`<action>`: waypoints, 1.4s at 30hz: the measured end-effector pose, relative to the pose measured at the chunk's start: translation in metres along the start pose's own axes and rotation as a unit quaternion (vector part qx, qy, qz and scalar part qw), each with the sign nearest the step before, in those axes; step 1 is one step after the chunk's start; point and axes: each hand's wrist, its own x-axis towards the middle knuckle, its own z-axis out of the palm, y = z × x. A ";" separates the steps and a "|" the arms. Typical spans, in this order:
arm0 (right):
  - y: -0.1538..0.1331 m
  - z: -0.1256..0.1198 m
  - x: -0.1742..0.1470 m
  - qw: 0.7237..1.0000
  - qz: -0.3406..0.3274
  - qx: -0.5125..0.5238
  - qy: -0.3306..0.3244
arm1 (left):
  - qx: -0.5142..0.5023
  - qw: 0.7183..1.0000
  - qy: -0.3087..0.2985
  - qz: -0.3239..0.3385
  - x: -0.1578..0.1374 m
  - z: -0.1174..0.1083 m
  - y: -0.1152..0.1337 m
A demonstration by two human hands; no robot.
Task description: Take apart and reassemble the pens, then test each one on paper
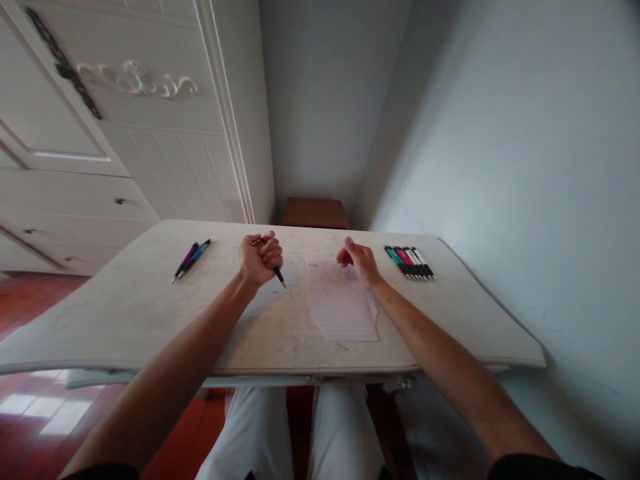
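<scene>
My left hand (261, 259) is closed in a fist around a black pen (279, 275). Its silver tip points down and to the right, above the tabletop. Over the upper part of a lined sheet of paper (340, 310) is my right hand (359, 260), its fingers loosely curled, with nothing visible in them. Handwriting covers the top of the sheet, and its lower edges look torn. To the left lie a purple pen (186, 259) and a blue pen (196, 256), side by side. On the right, several pens (410, 263) with green, pink and white barrels lie in a row.
The white table (125, 320) has a curved front edge close to my legs. A white cabinet (185, 160) stands behind it on the left, and a pale wall (500, 167) runs along the right. A brown box-like object (315, 212) sits beyond the far edge.
</scene>
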 end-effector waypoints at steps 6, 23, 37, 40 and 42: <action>0.000 -0.001 0.000 1.000 0.002 -0.002 0.003 | 0.006 1.000 0.001 -0.010 0.000 0.001 -0.009; -0.019 0.006 -0.011 0.990 0.015 -0.009 -0.137 | 0.102 0.994 -0.028 -0.006 -0.004 0.020 -0.034; -0.036 0.020 -0.028 0.969 0.037 -0.037 -0.242 | 0.273 0.957 -0.087 0.037 -0.012 0.017 -0.060; -0.037 0.015 -0.026 0.970 0.054 -0.011 -0.235 | 0.381 0.917 -0.102 0.064 -0.010 0.009 -0.059; -0.038 0.009 -0.024 0.977 0.049 0.014 -0.208 | 0.466 0.874 -0.116 0.077 -0.008 0.003 -0.057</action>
